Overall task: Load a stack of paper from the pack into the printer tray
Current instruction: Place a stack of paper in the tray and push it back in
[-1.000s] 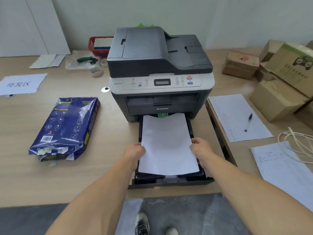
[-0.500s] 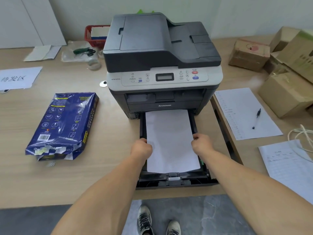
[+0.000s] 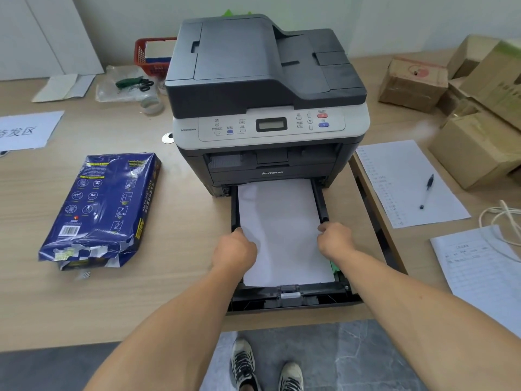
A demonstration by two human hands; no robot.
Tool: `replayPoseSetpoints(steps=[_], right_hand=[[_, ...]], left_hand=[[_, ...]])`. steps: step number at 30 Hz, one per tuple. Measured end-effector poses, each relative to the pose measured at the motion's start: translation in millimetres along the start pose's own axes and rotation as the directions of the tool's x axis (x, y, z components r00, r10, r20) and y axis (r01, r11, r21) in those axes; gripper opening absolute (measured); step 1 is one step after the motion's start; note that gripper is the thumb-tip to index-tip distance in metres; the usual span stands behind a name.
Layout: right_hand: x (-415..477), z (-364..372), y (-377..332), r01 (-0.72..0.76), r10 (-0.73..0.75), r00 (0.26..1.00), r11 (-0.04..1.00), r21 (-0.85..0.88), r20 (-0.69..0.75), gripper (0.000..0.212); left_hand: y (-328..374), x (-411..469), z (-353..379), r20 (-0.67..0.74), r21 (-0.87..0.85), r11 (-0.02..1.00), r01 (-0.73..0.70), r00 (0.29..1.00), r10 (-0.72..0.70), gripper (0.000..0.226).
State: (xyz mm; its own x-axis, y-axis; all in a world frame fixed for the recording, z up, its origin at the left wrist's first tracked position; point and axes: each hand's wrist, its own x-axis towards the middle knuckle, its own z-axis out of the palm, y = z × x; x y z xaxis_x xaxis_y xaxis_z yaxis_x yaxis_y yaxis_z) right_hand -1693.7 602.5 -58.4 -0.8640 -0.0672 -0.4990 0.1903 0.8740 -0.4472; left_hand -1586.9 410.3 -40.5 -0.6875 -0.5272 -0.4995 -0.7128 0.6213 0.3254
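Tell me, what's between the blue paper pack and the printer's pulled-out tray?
Only bare wooden table. In the head view, nothing sits between the blue paper pack and the tray.

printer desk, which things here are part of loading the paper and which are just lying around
Part of the job:
- printer
- pulled-out tray
- paper stack lying in the tray
- torn-open blue paper pack
- left hand and right hand at the stack's sides

Just lying about:
- pen on a printed sheet
- cardboard boxes
- red basket
- scissors
- white cable
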Motion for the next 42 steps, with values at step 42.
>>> replayPoseSetpoints(steps=[42], right_hand=[[-35.3,-9.5,20.0,0.009,0.01,0.996,0.978,0.209,-0.085,0.041]], left_hand=[[-13.5,-24.1,-5.1,0.015,-0.577,0.794,0.19,0.975,-0.222,0.049]])
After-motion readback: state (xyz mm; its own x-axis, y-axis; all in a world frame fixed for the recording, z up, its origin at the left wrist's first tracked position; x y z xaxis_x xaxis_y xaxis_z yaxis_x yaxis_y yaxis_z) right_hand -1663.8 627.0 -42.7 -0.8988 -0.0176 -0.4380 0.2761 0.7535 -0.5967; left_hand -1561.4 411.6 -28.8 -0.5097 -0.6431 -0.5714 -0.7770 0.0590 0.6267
